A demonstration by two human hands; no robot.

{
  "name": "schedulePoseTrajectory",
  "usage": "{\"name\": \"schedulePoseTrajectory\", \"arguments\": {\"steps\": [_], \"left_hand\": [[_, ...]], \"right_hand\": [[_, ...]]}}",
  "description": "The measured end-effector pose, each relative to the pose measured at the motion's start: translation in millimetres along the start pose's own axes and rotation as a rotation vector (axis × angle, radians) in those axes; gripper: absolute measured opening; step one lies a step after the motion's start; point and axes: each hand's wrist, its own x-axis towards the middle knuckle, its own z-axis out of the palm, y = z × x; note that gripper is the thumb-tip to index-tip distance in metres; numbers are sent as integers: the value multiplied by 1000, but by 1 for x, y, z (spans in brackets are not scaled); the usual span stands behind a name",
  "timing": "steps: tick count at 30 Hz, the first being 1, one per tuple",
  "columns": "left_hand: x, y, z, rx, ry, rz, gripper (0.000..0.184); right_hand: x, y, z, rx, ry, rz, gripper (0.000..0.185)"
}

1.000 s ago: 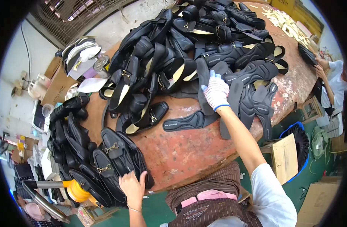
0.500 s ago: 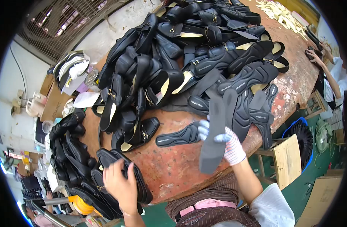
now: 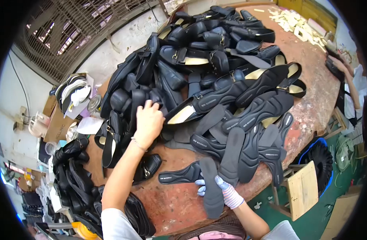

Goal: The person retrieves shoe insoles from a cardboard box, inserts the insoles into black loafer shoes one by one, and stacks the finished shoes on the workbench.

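My left hand (image 3: 149,125), bare, reaches into the heap of black shoes (image 3: 215,38). Its fingers curl over a dark shoe (image 3: 140,100) in the middle of the pile, and the fingertips are partly hidden. In my gloved right hand (image 3: 225,190) is a black insole (image 3: 212,200), plain side up, held near the table's front edge with fingers on one side and thumb on the other. Beside it on the tabletop lies another padded insole (image 3: 179,176) with light lettering. More insoles (image 3: 249,156) are piled just beyond my right hand.
The worn red table (image 3: 171,216) carries everything. Black shoes (image 3: 73,172) stand in rows at the left. Pale scraps (image 3: 297,26) lie at the far right corner. Another person's hand (image 3: 341,64) works at the right edge. A wooden stool (image 3: 303,190) stands below the table.
My left hand has moved from the shoes at the front left up into the pile. My right hand, still holding the insole, sits lower in view and slightly left; the view has tilted up.
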Motion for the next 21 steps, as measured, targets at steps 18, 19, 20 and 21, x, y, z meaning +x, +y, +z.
{"name": "schedulePoseTrajectory", "arguments": {"steps": [18,19,20,21], "left_hand": [[164,-2,37,-485,20,-805,67],[176,-6,40,-489,25,-809,67],[185,-10,43,-593,10,-855,63],[190,-13,46,-697,-9,-900,61]], "right_hand": [[10,8,-23,89,-31,140,79],[10,6,-20,88,-17,129,79],[9,4,-16,88,-3,117,79],[8,5,-14,91,12,107,79]]}}
